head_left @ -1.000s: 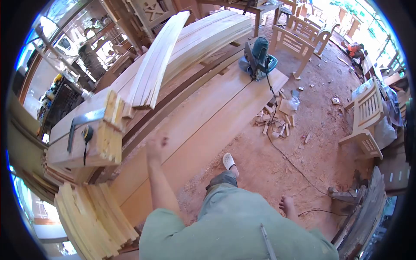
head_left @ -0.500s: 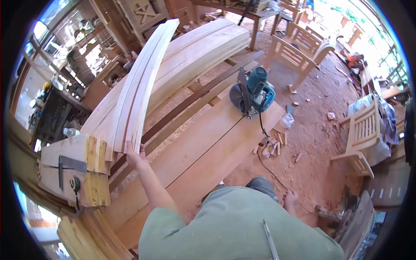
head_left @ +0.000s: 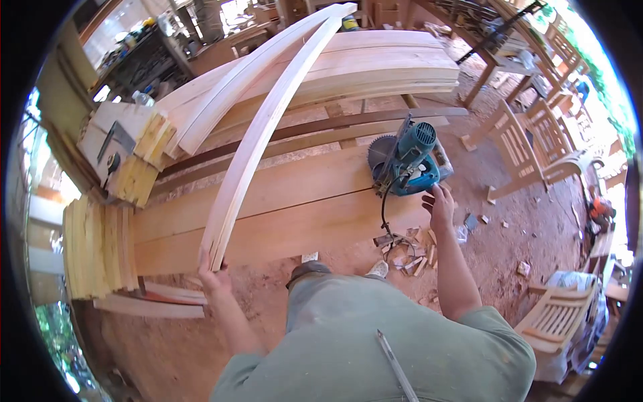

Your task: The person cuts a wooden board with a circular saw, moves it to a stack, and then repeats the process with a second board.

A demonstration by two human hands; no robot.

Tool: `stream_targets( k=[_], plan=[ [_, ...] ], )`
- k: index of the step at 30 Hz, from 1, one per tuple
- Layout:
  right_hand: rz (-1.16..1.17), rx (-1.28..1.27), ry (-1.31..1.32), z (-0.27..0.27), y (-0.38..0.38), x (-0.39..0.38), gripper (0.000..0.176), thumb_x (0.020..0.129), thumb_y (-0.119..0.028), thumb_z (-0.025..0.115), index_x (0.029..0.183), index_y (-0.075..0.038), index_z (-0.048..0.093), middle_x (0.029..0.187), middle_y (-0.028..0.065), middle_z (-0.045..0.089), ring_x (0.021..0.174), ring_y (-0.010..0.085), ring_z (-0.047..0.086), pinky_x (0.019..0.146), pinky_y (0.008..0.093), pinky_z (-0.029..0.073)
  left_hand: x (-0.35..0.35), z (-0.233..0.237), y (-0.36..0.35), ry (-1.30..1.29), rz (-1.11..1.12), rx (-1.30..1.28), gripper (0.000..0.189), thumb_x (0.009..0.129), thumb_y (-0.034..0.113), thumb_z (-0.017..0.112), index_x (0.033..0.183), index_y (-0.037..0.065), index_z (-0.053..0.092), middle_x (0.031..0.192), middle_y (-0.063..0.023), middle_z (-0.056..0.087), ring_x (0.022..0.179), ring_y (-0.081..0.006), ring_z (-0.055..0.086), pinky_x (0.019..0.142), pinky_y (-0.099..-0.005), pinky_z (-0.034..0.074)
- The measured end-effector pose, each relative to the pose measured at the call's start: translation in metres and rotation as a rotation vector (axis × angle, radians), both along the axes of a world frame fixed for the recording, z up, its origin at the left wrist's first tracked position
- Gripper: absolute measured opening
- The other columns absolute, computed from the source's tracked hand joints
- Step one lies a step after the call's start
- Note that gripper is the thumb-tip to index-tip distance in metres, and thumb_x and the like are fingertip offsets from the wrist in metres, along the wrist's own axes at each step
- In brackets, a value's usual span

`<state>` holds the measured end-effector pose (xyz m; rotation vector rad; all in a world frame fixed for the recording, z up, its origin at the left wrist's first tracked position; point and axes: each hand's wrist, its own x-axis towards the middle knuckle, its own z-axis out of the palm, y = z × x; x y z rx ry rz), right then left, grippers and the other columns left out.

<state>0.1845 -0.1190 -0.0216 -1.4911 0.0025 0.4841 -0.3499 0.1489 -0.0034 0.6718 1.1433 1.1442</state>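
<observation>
My left hand (head_left: 216,281) is closed round the near end of a long curved wooden strip (head_left: 258,134), which slants up and away over the planks. The strip's far end overlaps another curved piece (head_left: 234,84) lying on the stack. At the right, my right hand (head_left: 439,205) touches or is just beside the rear handle of a teal circular saw (head_left: 416,151); its fingers are partly curled, and whether they grip is unclear. The saw rests on two wide planks (head_left: 315,184), its toothed blade facing left.
Stacked curved boards (head_left: 375,60) lie behind. Wood blocks (head_left: 100,248) and a square (head_left: 122,136) with a tape measure (head_left: 113,161) are at left. A cable and offcuts (head_left: 418,258) lie near the saw. Wooden chairs (head_left: 516,144) stand at right.
The view has turned right. My left hand has drawn one curved strip away from the others toward me. My right hand has risen from beside my body to the saw's handle.
</observation>
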Motion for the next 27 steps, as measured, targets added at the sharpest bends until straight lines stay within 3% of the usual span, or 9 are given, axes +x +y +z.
stream_targets(
  k=[4, 7, 12, 15, 17, 18, 19, 24, 27],
  plan=[
    [0.170, 0.211, 0.357, -0.019, 0.017, 0.014, 0.034, 0.098, -0.032, 0.058, 0.126, -0.013, 0.057, 0.108, 0.0033, 0.067, 0.080, 0.0194, 0.067, 0.069, 0.0356, 0.053, -0.041, -0.007, -0.062, -0.011, 0.322, -0.098, 0.038, 0.093, 0.037, 0.063, 0.117, 0.009, 0.061, 0.092, -0.0040, 0.063, 0.072, -0.0153, 0.054, 0.062, -0.0260, 0.041],
    [0.179, 0.343, 0.416, -0.010, 0.023, 0.005, 0.027, 0.098, -0.033, 0.058, 0.121, -0.018, 0.059, 0.108, 0.0009, 0.068, 0.088, 0.0196, 0.066, 0.076, 0.0393, 0.052, -0.089, -0.077, -0.080, -0.041, 0.641, -0.310, 0.043, 0.093, 0.039, 0.062, 0.122, 0.009, 0.058, 0.102, -0.0056, 0.062, 0.079, -0.0190, 0.055, 0.066, -0.0263, 0.041],
    [0.184, 0.432, 0.456, -0.004, 0.018, 0.000, 0.027, 0.098, -0.034, 0.056, 0.118, -0.016, 0.059, 0.109, 0.0030, 0.070, 0.097, 0.0217, 0.067, 0.081, 0.0417, 0.051, -0.124, -0.136, -0.068, 0.329, 0.621, -0.202, 0.049, 0.089, 0.036, 0.062, 0.119, -0.003, 0.060, 0.110, -0.0162, 0.065, 0.088, -0.0375, 0.064, 0.074, -0.0478, 0.054],
    [0.160, 0.588, 0.534, -0.014, 0.023, -0.005, 0.025, 0.095, -0.028, 0.058, 0.116, -0.016, 0.061, 0.111, 0.0052, 0.070, 0.102, 0.0226, 0.067, 0.089, 0.0457, 0.051, -0.047, -0.045, -0.053, 1.753, 0.416, -0.300, 0.048, 0.087, 0.035, 0.063, 0.109, -0.008, 0.065, 0.114, -0.0237, 0.065, 0.097, -0.0442, 0.064, 0.080, -0.0495, 0.053],
    [0.154, 0.775, 0.607, -0.018, 0.032, -0.007, 0.025, 0.089, -0.022, 0.062, 0.113, -0.013, 0.062, 0.110, 0.0070, 0.070, 0.102, 0.0237, 0.067, 0.093, 0.0456, 0.052, -0.026, -0.060, 0.013, 1.396, 0.279, 0.297, 0.043, 0.085, 0.031, 0.066, 0.097, -0.010, 0.067, 0.107, -0.0269, 0.067, 0.097, -0.0446, 0.064, 0.083, -0.0492, 0.053],
    [0.150, 0.771, 0.594, -0.020, 0.039, -0.006, 0.025, 0.089, -0.022, 0.062, 0.113, -0.013, 0.062, 0.110, 0.0070, 0.070, 0.102, 0.0237, 0.067, 0.093, 0.0456, 0.052, 0.027, -0.037, 0.040, 1.459, 0.270, 0.169, 0.041, 0.086, 0.028, 0.069, 0.099, -0.011, 0.067, 0.099, -0.0241, 0.070, 0.095, -0.0356, 0.068, 0.083, -0.0450, 0.053],
    [0.127, 0.870, 0.565, -0.023, 0.048, -0.004, 0.028, 0.088, -0.019, 0.063, 0.115, -0.013, 0.060, 0.104, 0.0072, 0.068, 0.097, 0.0243, 0.066, 0.089, 0.0436, 0.053, 0.044, -0.049, 0.082, 0.786, -0.035, 0.371, 0.045, 0.087, 0.027, 0.070, 0.110, -0.011, 0.064, 0.110, -0.0228, 0.067, 0.099, -0.0302, 0.066, 0.085, -0.0414, 0.052],
    [0.063, 1.030, 0.543, -0.020, 0.061, -0.008, 0.024, 0.088, -0.018, 0.062, 0.110, -0.010, 0.057, 0.084, 0.0043, 0.059, 0.077, 0.0226, 0.059, 0.077, 0.0380, 0.052, 0.208, 0.004, 0.167, 0.760, -0.490, 0.602, 0.056, 0.083, 0.037, 0.076, 0.112, -0.008, 0.061, 0.105, -0.0175, 0.070, 0.099, -0.0253, 0.067, 0.088, -0.0366, 0.052],
    [0.142, 1.130, 0.499, -0.007, 0.062, 0.000, 0.026, 0.088, -0.016, 0.059, 0.113, -0.009, 0.055, 0.076, 0.0024, 0.054, 0.072, 0.0202, 0.056, 0.073, 0.0384, 0.050, 0.256, 0.045, 0.175, 1.164, -0.796, 0.497, 0.070, 0.066, 0.045, 0.087, 0.103, -0.008, 0.059, 0.099, -0.0209, 0.069, 0.093, -0.0277, 0.068, 0.084, -0.0384, 0.053]
  ],
)
